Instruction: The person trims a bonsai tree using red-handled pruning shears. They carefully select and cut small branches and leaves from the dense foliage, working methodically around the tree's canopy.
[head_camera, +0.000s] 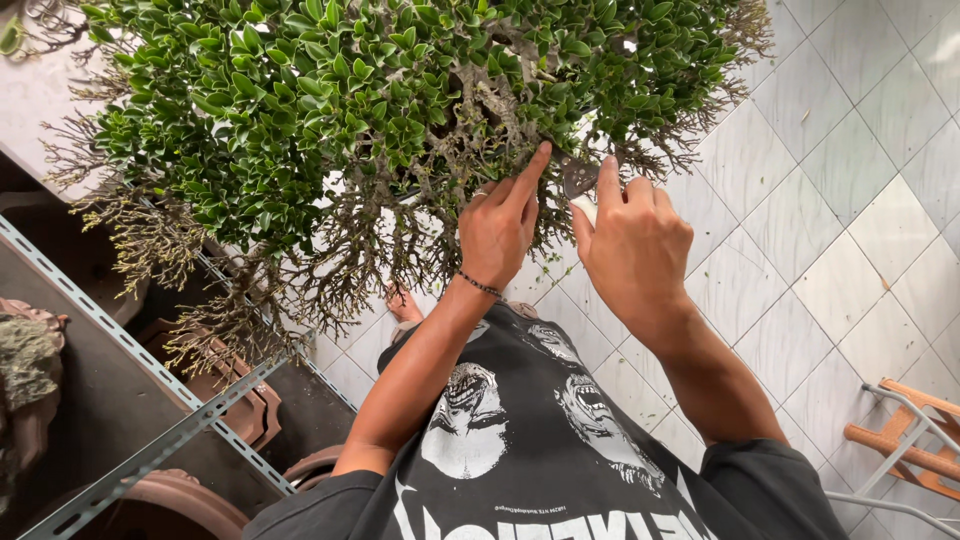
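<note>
Dense bonsai tree (330, 100), small glossy green leaves above, bare brown twigs hanging at its edges; small metal shears (578, 180) pressed blade-first against its lower branches.

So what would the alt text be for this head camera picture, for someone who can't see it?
Two bare hands work at a leafy green shrub: the left hand points a finger into the twigs, and the right hand holds a small metal cutter beside it. Below are a dark printed shirt and a pale tiled floor.
</note>
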